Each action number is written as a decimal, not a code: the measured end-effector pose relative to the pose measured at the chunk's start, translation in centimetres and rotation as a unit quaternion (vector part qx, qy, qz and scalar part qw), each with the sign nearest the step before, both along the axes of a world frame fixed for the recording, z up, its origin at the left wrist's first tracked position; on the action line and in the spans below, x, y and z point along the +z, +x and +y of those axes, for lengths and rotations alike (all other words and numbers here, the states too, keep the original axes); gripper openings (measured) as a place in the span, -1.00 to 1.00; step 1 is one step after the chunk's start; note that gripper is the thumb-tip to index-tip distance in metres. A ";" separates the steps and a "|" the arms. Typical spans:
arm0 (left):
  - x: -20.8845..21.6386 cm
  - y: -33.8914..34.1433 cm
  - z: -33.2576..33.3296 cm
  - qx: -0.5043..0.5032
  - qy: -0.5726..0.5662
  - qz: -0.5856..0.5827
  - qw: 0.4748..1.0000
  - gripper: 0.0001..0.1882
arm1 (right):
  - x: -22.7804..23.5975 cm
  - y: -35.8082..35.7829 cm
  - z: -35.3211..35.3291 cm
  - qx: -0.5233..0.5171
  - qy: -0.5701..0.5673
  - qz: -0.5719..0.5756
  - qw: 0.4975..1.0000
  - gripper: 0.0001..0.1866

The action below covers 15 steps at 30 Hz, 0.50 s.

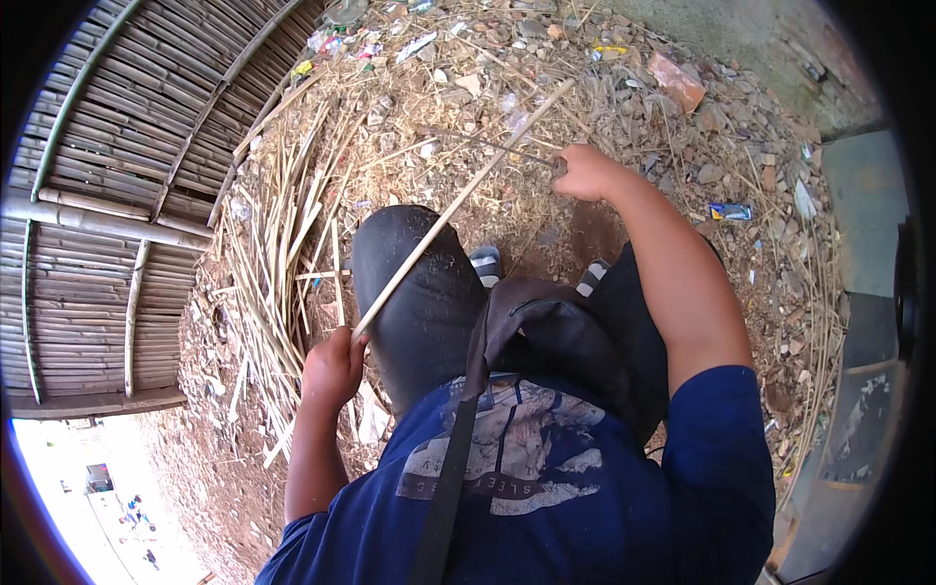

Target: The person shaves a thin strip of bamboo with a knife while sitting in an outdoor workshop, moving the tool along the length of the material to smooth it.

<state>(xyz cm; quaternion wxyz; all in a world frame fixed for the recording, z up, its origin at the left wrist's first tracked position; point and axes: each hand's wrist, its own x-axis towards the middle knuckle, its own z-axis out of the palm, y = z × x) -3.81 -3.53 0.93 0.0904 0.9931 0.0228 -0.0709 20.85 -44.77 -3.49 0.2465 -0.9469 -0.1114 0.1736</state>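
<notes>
My left hand is closed round the lower end of a long pale bamboo strip. The strip slants up and to the right over my left knee, its far end beyond my feet. In my closed right hand is the handle of a knife with a long, thin dark blade. That blade points left and crosses the strip near its upper part; whether the two touch I cannot tell. Wood shavings and straw-like scraps lie on the ground below.
Many split bamboo strips lie in a loose pile to my left. Behind them stands a bamboo slat wall. Rubble and litter cover the ground ahead, with a brick piece and a blue wrapper. Grey panels stand at the right.
</notes>
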 end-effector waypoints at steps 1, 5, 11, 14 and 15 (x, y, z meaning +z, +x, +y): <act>0.2 -0.2 0.0 -0.001 -0.008 0.007 1.000 -0.66 | 0.7 -0.4 0.4 -0.006 0.023 0.001 1.000 -0.66; -0.7 -0.8 -0.1 0.004 -0.018 0.006 1.000 -0.69 | 2.9 -3.4 4.3 0.128 -0.012 -0.069 0.989 -0.69; -1.3 0.2 1.4 -0.009 -0.078 0.005 0.997 -0.59 | -0.4 1.3 -0.4 -0.014 -0.010 0.023 1.000 -0.60; -0.9 -1.1 0.7 0.000 -0.067 -0.004 0.998 -0.63 | 0.4 -0.5 1.3 0.002 0.036 -0.038 0.999 -0.66; -0.9 -1.4 0.6 0.005 -0.058 -0.002 0.998 -0.64 | 1.9 -1.5 2.4 0.024 0.019 -0.054 0.998 -0.67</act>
